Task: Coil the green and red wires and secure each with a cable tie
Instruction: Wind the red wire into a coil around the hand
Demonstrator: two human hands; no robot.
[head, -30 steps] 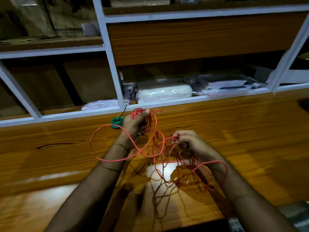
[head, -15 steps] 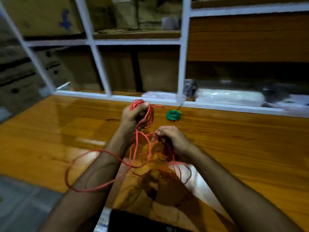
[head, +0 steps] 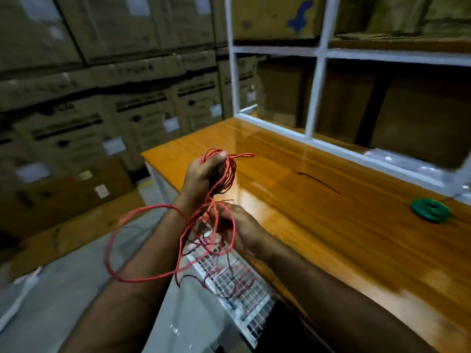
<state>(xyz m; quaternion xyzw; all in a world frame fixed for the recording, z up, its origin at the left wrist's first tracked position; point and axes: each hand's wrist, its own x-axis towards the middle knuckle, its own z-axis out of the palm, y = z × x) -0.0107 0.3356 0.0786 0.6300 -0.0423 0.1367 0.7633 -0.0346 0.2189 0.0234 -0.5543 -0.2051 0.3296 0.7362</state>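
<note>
A glossy orange-brown wooden bench (head: 331,225) runs below white-framed metal shelving (head: 314,98); stacked brown cardboard cartons (head: 107,80) line the wall above a grey floor (head: 63,289).

Motion blur is smearing the whole view, so the printing on the stacked cardboard boxes (head: 142,108) is staying unreadable and the green wire coil (head: 430,210) on the desk (head: 331,225) is showing as a soft ring, with no tie discernible on it. The left hand (head: 204,174) is covering the middle of the red wire (head: 142,240) bundle in its grip, and the right hand's (head: 242,230) fingertips are lying behind crossing strands, so exactly what they are pinching is not showing. Both forearms are running off the bottom edge, and the shelf frame (head: 316,98) is being cut off at the top and right.
</note>
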